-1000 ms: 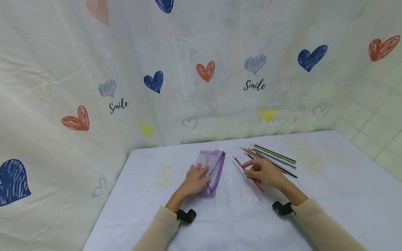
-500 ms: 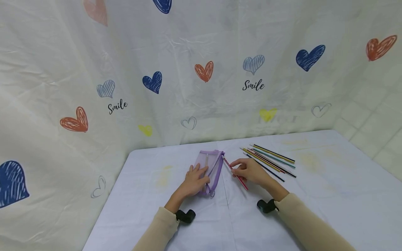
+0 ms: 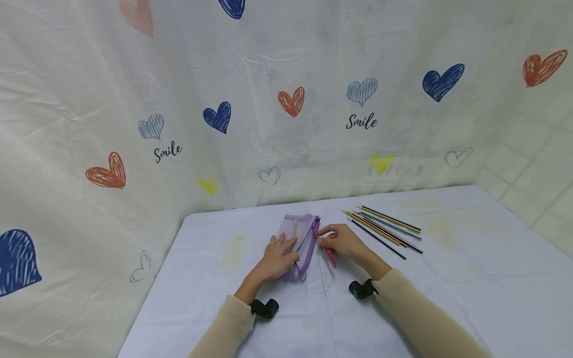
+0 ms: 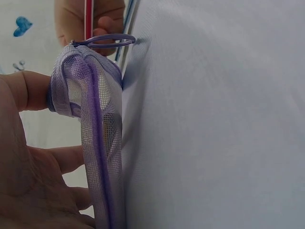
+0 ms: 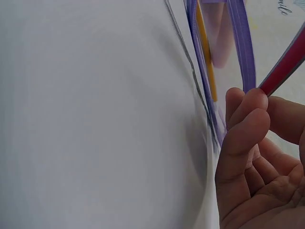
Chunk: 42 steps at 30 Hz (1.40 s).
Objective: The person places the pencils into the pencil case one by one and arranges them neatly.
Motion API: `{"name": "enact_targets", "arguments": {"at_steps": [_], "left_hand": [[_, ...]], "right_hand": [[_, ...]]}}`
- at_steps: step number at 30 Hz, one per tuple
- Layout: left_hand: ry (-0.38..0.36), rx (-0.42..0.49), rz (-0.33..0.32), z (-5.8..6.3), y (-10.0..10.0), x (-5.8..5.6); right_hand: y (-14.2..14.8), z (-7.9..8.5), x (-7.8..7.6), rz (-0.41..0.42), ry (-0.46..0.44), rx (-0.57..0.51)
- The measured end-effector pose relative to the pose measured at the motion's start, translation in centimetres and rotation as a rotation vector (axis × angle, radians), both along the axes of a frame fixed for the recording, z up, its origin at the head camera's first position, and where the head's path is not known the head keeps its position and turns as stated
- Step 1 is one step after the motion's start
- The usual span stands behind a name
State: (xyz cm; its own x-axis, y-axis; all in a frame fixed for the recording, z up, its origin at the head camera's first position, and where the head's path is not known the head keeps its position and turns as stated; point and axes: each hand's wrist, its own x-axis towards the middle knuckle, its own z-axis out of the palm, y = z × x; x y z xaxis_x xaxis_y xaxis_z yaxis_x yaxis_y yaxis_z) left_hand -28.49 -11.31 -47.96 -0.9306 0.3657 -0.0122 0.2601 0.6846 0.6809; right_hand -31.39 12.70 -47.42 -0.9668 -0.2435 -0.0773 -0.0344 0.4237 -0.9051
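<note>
A purple mesh pencil pouch (image 3: 309, 251) lies on the table with its zipper side to the right. My left hand (image 3: 276, 258) rests on it, fingers spread; in the left wrist view the thumb (image 4: 35, 90) touches the pouch's near end. My right hand (image 3: 342, 242) pinches a red pencil (image 3: 330, 257), its far end right at the pouch's zipper edge. In the right wrist view the red pencil (image 5: 286, 62) slants up from the fingertips, close to the purple zipper band (image 5: 243, 43). A yellow pencil (image 5: 206, 57) shows inside the pouch.
Several pencils (image 3: 387, 226), black, yellow and teal among them, lie loosely side by side to the right of the pouch. A white cloth covers the table (image 3: 470, 278). Behind its far edge hangs a curtain (image 3: 250, 59) printed with hearts.
The right hand has moved left with the red pencil, bringing it to the pouch's zipper edge. A dark pencil has shifted slightly in the pile. The left hand stays in place.
</note>
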Motion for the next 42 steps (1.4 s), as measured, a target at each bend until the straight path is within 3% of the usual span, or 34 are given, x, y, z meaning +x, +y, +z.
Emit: {"name": "enact_targets", "arguments": {"at_steps": [15,42], "left_hand": [[-0.002,-0.008,-0.003,0.4,0.0,0.2],[-0.001,-0.003,-0.006,0.4,0.1,0.2]], "right_hand": [[-2.0,-0.5,-0.9,-0.044,-0.064,-0.017],[-3.9,-0.6,-1.8,-0.051,-0.081,-0.036]]}}
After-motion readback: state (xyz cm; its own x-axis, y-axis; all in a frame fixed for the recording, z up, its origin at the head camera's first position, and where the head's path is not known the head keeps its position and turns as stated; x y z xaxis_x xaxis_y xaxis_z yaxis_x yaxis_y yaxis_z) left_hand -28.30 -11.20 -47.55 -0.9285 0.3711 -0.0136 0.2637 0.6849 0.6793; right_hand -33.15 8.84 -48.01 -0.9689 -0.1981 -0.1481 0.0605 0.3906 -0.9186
